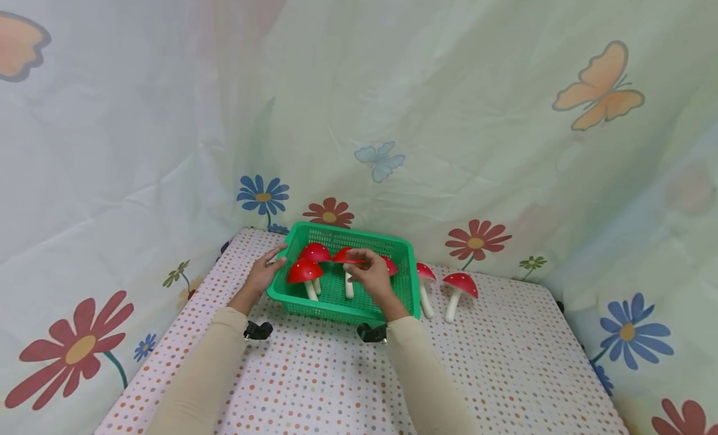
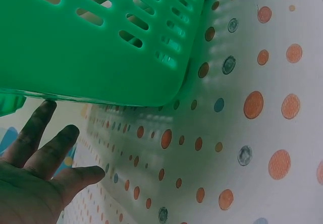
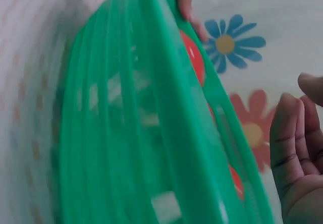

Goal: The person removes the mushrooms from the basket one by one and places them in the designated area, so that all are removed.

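Cream sleeves [image 1: 193, 376] reach away from you at the bottom of the head view, each with a small black device [image 1: 258, 331] just beside its wrist. Beyond them, your left hand [image 1: 262, 277] is at the left end of a green plastic basket [image 1: 336, 308], fingers straight and spread, gripping nothing; in the left wrist view a fingertip seems to meet the rim, though contact is hard to confirm. Your right hand [image 1: 373, 277] is over the basket's right half, fingers loosely bent, with a gap between thumb and fingertips and nothing held there.

Four red-capped mushrooms with pale stems show inside the basket: a front-left mushroom [image 1: 305, 271], one just behind it [image 1: 317, 252], a middle mushroom [image 1: 349, 288] partly covered by your right hand, and a right-hand mushroom [image 1: 389, 265] mostly hidden by it. Two more, a near-side mushroom [image 1: 424, 273] beside the basket's right end and an outer mushroom [image 1: 460, 283] farther right, are on the dotted tablecloth [image 1: 314, 379]. Behind hangs a pale curtain [image 1: 460, 179] printed with flowers and butterflies.
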Demonstrator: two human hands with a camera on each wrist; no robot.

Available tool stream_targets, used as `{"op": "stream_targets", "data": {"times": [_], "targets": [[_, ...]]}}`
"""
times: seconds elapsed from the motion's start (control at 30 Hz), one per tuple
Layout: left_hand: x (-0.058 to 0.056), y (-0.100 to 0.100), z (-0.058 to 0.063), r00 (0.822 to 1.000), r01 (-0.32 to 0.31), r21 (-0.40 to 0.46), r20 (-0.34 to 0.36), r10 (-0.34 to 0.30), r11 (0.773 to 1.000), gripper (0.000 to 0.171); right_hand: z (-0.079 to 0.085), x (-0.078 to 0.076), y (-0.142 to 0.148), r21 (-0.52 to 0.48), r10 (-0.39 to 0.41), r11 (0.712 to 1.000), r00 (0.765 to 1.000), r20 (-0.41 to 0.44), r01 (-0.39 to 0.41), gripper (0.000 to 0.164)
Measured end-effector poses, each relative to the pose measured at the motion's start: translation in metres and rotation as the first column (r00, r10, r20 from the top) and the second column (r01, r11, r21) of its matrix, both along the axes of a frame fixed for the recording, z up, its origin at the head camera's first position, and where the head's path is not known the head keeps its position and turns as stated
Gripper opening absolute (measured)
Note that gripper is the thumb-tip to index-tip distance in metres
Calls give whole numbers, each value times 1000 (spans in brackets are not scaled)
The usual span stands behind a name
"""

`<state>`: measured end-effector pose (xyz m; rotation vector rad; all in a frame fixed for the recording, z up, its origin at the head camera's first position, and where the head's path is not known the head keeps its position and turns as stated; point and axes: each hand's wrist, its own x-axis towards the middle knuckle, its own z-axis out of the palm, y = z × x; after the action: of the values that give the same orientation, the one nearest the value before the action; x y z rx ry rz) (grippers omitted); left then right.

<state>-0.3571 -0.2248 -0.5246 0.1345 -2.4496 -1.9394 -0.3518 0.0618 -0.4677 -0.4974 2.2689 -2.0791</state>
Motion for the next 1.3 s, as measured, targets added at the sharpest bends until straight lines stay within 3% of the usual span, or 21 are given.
{"op": "stream_targets", "data": {"times": [0.17,0.3,0.43,0.53,0.7,1.07,1.3], "targets": [[2,0,-1,1000,-22,11,9,22,1000,48,-13,-5,-37,-103,-39,993,973,229,64,37],[1,2,1,1000,-14,3,10,14,1000,48,-22,-10,-52,-75,-91,990,953,289,117,37],[-1,3,2,1000,-11,-10,-2,11,1000,48,-27,-14,-59,-9,-161,986,954,253,168,37],[-3,2,3,1000,-18,-19,-10,18,1000,48,-27,-15,-63,110,-192,979,960,205,172,34],[-3,1,1,1000,-9,-15,10,10,1000,48,-29,-14,-67,299,-203,941,971,128,157,24],[-2,2,1,1000,-3,-5,3,3,1000,49,-34,-17,-73,465,-267,846,962,-53,260,10],[-1,2,-1,1000,-18,-10,6,19,1000,48,-30,-12,-75,499,-221,836,972,-78,230,7]]}}
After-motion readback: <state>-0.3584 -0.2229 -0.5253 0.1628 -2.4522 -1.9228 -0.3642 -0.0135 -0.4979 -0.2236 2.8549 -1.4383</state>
